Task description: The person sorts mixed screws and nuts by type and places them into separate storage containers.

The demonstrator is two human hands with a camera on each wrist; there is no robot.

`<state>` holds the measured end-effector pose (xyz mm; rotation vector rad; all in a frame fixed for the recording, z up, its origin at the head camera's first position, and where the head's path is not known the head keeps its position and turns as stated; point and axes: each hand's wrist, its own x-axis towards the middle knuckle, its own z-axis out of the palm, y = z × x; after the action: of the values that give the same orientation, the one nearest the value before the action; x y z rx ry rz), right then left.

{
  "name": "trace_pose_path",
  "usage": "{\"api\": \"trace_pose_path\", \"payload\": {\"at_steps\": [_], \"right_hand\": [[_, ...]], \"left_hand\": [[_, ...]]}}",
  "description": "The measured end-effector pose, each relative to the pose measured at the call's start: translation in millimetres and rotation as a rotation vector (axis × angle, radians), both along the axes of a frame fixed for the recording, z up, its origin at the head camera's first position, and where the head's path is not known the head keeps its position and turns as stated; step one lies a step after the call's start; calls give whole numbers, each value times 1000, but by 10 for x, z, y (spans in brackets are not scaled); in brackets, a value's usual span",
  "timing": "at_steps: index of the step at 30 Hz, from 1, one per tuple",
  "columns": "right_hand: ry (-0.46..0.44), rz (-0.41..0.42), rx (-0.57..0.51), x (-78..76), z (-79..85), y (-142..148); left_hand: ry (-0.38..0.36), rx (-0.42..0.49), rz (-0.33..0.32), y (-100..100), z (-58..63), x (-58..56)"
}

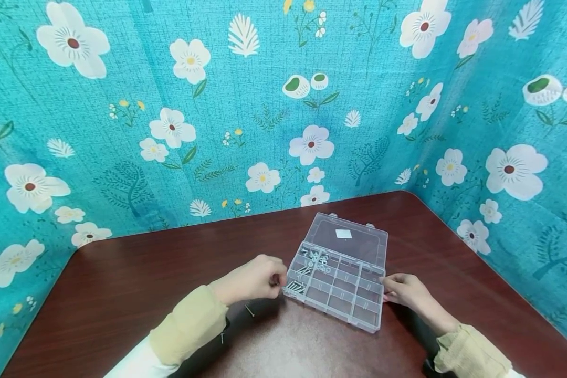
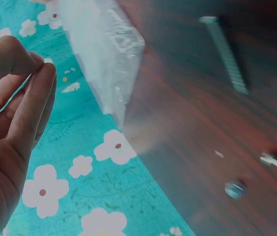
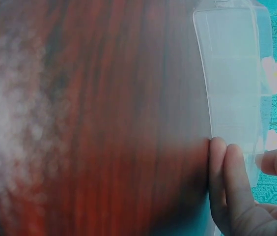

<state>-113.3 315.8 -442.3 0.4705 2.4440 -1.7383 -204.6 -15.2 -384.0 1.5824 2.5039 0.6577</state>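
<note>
Left hand (image 1: 260, 278), fingers (image 2: 33, 101) meeting at tips (nothing visible between), near clear box (image 1: 342, 281), right hand (image 1: 408, 291) pinching its edge

Box (image 1: 331, 310): way in from above. Near-left corner blocked by left hand (image 1: 260, 275), right edge by right hand (image 1: 408, 290), far side by lid (image 1: 359, 249). Loose screws (image 1: 249, 311) obstruct table (image 1: 170, 268).

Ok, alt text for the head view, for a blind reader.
A left hand and a right hand at opposite sides of an open divided box, with screws in its left compartments, on a dark table. A flowered cloth hangs behind.
</note>
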Motion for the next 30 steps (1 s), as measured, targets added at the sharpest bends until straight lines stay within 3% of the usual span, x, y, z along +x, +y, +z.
{"api": "trace_pose_path", "payload": {"at_steps": [9,17,24,30], "right_hand": [[0,16,5,-6,9,10],[-2,9,13,2,5,8],[9,-3,-30,1,-14,11],[14,-5,-28,-3,-27,11]], "left_hand": [[-94,57,49,390,88,-145],[-164,18,113,761,87,-313],[-248,10,197,1023,21,-441],[-298,32,215,1112,-65,-481]]}}
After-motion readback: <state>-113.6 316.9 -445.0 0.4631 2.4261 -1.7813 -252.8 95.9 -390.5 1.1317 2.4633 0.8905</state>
